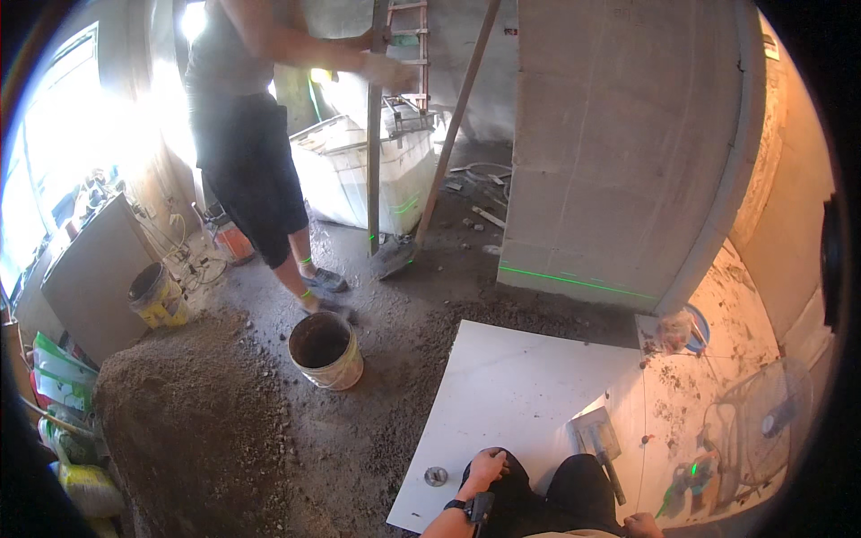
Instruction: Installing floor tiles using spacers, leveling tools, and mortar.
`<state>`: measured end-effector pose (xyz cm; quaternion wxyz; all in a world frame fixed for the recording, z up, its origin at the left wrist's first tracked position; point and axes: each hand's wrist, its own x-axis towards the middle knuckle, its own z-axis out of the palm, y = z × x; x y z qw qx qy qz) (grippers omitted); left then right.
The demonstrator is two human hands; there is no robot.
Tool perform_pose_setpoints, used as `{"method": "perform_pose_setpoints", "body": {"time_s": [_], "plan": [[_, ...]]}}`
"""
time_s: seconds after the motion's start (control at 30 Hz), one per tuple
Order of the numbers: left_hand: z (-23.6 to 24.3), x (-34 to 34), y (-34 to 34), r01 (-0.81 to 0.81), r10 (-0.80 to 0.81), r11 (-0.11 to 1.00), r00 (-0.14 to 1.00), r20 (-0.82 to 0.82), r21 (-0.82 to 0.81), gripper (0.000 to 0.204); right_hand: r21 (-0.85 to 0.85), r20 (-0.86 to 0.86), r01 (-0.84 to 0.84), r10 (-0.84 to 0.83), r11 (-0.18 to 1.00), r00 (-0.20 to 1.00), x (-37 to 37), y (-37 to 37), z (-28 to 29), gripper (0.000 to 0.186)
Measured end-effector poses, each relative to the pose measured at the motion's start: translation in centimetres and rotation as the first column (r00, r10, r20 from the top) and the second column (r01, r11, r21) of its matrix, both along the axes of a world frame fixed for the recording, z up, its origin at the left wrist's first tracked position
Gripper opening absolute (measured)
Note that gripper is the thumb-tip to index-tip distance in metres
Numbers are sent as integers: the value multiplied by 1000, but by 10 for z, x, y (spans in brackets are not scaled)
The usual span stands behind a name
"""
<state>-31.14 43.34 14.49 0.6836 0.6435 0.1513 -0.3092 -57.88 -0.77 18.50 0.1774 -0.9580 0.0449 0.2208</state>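
Observation:
My left hand [489, 468] rests on my left knee, its fingers curled in with nothing seen in them. A dark watch is on that wrist. Only a part of my right hand [641, 526] shows at the lower edge, beside my right leg; its fingers are mostly cut off. Nearest to it is a trowel [595, 434] with a flat metal blade, its handle pointing down toward the hand. The trowel lies on a large white tile [529, 377] beneath my knees. Left of my left knee sits a small round metal piece [436, 476].
A co-worker [247, 134] stands ahead, holding a long upright bar [374, 161]. Close by leans a shovel [395, 258]. A bucket [350, 372] stands beside a sand heap [179, 421]. A fan [762, 421] is at right, past a wall block [619, 134] crossed by a green laser line.

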Motion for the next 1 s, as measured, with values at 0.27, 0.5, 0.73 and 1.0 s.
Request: {"method": "perform_pose_setpoints", "body": {"time_s": [0.27,0.5,0.73,1.0], "plan": [[-4,7,2,-3,4,999,1000,-30,32,40,-41,-164,31,-37,999,986,-14,-12,-26,24],[2,6,3,0,0,998,1000,-7,62,37,-51,-73,-94,90,994,993,-15,-15,-31,23],[2,6,3,-7,7,999,1000,-3,53,35,19,23,-22,21,1000,1000,-12,-14,-32,21],[-10,7,2,21,-21,998,1000,-14,52,36,73,-33,43,-41,996,999,5,-5,-28,28]]}}
